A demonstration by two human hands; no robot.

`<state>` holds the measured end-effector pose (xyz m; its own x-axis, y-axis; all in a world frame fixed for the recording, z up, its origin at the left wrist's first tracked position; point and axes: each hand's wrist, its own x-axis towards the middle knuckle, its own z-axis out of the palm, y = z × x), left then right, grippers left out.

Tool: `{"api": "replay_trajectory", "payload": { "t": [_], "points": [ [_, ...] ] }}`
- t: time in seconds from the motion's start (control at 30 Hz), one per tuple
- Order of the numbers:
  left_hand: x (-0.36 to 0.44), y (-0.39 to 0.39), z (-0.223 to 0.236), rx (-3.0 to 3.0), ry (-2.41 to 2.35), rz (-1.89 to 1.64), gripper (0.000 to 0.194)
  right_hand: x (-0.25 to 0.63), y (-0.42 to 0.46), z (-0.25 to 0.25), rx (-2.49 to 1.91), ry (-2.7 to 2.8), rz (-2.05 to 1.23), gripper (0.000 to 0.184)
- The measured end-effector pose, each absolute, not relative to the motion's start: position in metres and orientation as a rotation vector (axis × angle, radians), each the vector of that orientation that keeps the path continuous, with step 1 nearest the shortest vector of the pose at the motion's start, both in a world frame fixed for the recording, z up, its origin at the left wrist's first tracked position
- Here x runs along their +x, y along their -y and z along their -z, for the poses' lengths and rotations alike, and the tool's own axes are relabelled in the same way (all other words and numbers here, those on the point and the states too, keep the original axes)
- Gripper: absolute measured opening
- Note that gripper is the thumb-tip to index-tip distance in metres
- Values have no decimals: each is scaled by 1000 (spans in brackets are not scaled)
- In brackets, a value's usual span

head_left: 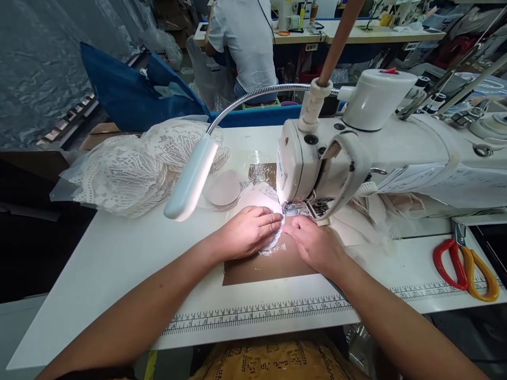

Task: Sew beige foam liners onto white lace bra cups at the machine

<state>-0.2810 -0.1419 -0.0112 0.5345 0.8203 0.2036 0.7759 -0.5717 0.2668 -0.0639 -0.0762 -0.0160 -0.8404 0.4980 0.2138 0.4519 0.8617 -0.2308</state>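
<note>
A white lace-edged fabric piece lies under the needle end of a white sewing machine. My left hand rests flat on this piece, fingers stretched toward the presser foot. Just right of the needle, my right hand is closed, its fingers curled and its fingertips at the fabric's right edge. Whatever they pinch is hidden. Beneath both hands is a brown sheet on the white table. A pale round pad lies behind my left hand.
A lamp on a bendable neck hangs left of the machine. Lace pieces are heaped at the back left. Pale fabric pieces lie right of the needle. Scissors sit at the right edge. Another person sits beyond.
</note>
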Motion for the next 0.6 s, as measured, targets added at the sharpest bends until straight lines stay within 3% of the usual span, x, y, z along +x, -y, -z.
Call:
{"api": "replay_trajectory", "payload": {
  "t": [0.6],
  "points": [
    [-277, 138, 10, 2656, -1568, -343, 49, -69, 77, 17, -914, 2741, -124, 45]
  ]
}}
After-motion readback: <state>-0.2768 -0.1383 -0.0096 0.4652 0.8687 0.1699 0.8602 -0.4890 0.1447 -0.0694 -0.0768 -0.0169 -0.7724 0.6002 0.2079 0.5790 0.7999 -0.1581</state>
